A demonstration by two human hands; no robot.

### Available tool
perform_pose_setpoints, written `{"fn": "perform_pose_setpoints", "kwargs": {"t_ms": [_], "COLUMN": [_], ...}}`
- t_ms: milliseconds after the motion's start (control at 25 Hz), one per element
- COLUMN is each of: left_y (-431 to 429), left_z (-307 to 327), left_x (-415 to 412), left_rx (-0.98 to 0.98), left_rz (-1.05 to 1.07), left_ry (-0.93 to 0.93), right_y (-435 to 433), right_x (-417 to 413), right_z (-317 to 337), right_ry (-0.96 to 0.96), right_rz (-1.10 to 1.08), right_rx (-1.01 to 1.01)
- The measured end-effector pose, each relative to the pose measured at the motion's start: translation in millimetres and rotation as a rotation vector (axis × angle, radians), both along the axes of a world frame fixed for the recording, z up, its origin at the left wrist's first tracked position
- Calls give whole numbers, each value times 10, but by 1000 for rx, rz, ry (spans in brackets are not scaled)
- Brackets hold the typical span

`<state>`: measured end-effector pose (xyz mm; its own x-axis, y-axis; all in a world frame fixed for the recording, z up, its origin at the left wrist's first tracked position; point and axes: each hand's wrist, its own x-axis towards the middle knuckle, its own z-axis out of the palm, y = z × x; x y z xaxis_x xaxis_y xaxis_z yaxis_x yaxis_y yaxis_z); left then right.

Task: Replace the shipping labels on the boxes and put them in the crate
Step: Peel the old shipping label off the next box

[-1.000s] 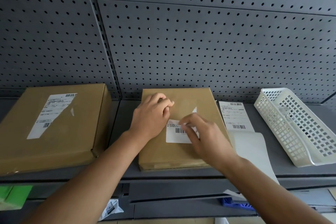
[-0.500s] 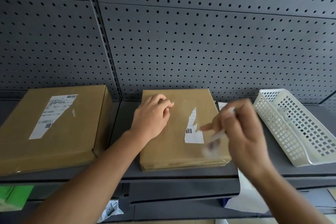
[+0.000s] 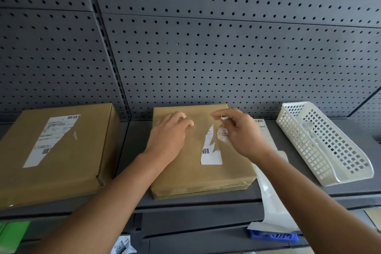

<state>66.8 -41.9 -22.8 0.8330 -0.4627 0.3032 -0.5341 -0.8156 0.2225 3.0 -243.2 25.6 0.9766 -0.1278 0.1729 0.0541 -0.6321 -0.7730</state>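
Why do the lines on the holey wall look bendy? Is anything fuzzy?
Head view: the wide lens bends the wall seams near the edges; the right hand and the paper scrap it pinches look slightly smeared; the middle box looks sharp.

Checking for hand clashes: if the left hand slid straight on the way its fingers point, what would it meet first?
Probably the right hand, pinching a torn label scrap over the middle box; height gap unclear.
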Motion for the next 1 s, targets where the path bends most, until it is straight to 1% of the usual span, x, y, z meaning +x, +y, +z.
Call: {"fn": "perform_pose_setpoints", "kwargs": {"t_ms": [120, 200, 280, 360, 440, 480, 560, 680, 760, 840, 920, 960, 1000], "left_y": [-57, -75, -85, -86, -94, -102, -120, -138, -168, -199, -216, -213, -204], "left_z": [10, -28, -70, -98, -100, -102, -101, -76, -50, -44, -75, -96, -114], "left_x": [-65, -97, -96, -90, -83, -81, -81, -86, -94, -97, -101, -102, -104], "left_rx": [-77, -97, -94, -86, -70, -63, -48, -15, 7, 18, 5, -8, -20], "left_rz": [25, 38, 38, 31, 29, 29, 29, 36, 42, 46, 34, 25, 22], "left_ry": [21, -5, -38, -50, -53, -52, -47, -50, -38, -31, -18, -14, -13], "right_y": [14, -15, -87, -203, -336, -396, -478, -525, -548, -643, -839, -983, -1126], "right_x": [6, -43, -123, -210, -251, -261, -269, -255, -245, -219, -191, -176, -165], "right_z": [-62, -76, -38, -21, -62, -91, -117, -135, -108, -102, -107, -113, -106], "right_ry": [49, 139, 258, 310, 245, 194, 121, 54, -12, -71, -110, -117, -108], "right_rz": [-32, -47, 9, 109, 128, 96, 25, -16, -50, -92, -144, -189, -244], "right_rx": [-11, 8, 93, 58, -22, -32, 8, 97, 105, 54, -62, -128, -150]}}
